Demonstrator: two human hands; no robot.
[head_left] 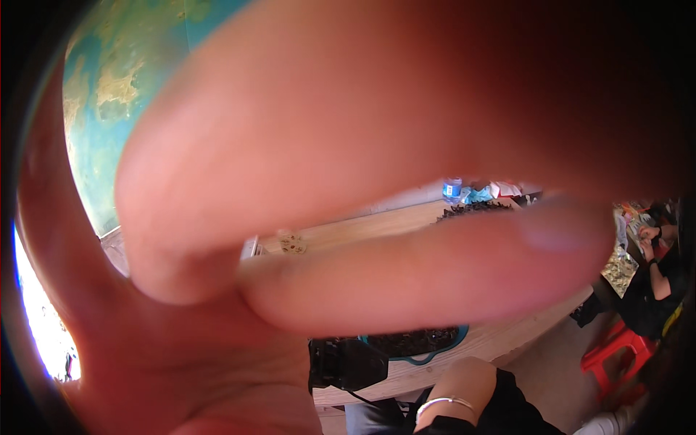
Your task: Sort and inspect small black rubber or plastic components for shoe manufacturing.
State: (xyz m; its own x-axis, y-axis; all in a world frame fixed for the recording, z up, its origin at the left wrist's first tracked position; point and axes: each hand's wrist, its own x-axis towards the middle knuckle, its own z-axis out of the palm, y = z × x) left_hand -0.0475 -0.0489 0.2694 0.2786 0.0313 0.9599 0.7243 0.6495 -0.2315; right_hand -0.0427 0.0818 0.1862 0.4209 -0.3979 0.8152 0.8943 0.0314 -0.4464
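My left hand fills most of the view, very close and blurred. Its palm shows at the lower left, and the nearest fingers stretch across to the right with a gap between them. Nothing shows between those fingers. At the bottom, right of centre, what looks like my right hand wears a silver bangle and rests by black clothing, its fingers hidden. Beyond it, on a light wooden table, stand a black device and a teal tray of small dark pieces.
Farther back are a heap of dark pieces, a blue-labelled bottle and a blue crumpled wrapper. At right, another person in black works with both hands near a red plastic stool. A worn green wall rises at left.
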